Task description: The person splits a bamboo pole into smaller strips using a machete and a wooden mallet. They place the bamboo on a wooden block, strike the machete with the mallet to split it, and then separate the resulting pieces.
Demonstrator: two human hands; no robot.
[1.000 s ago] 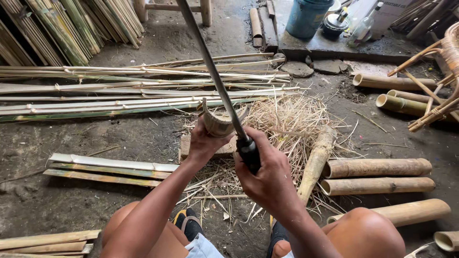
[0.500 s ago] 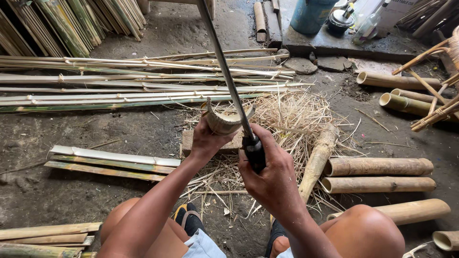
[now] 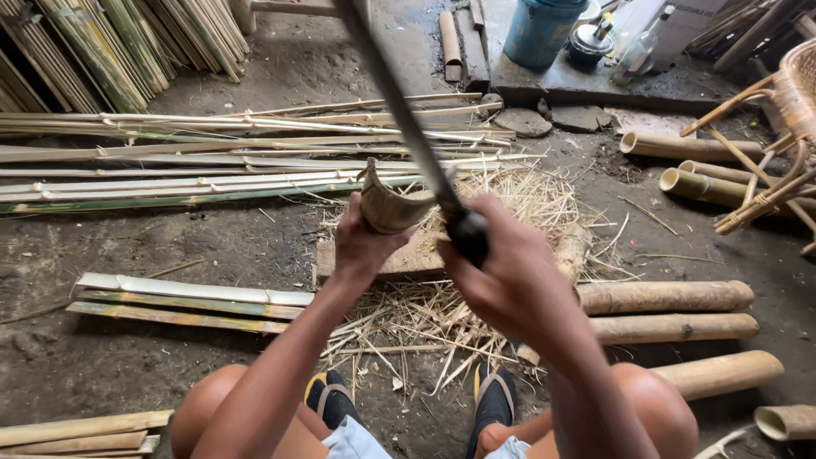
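The left hand (image 3: 361,246) grips an upright split bamboo piece (image 3: 393,204) over the wooden block (image 3: 399,259); the right hand (image 3: 501,272) clenches a raised machete (image 3: 399,110); splitting seems underway, calling for a straight downward stroke.

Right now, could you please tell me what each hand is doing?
Left hand: closed around a curved bamboo piece.
Right hand: closed on the long blade's handle.
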